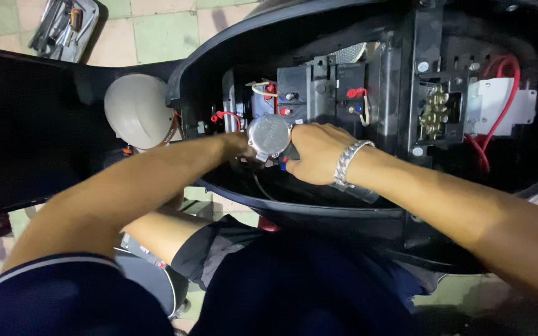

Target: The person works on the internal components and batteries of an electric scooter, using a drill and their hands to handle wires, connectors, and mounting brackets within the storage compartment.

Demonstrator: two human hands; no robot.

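Observation:
Both my hands meet inside the open black compartment (pixel 344 37) of a scooter. My right hand (pixel 317 152), a metal bracelet on its wrist, is closed around a small black piece with a red and blue tip (pixel 284 163). A round silver metal part (pixel 269 135) sits right against it, over the end of my left forearm. My left hand (pixel 239 147) reaches under that silver part, so its fingers are hidden. Just behind the hands stand black electrical blocks (pixel 319 87) with red-capped terminals and thin wires.
Thick red cables (pixel 499 112) and a brass connector block (pixel 434 112) fill the compartment's right side. A grey helmet (pixel 138 109) lies to the left beside the raised black seat (pixel 26 124). A tray of tools (pixel 63 25) rests on the tiled floor, top left.

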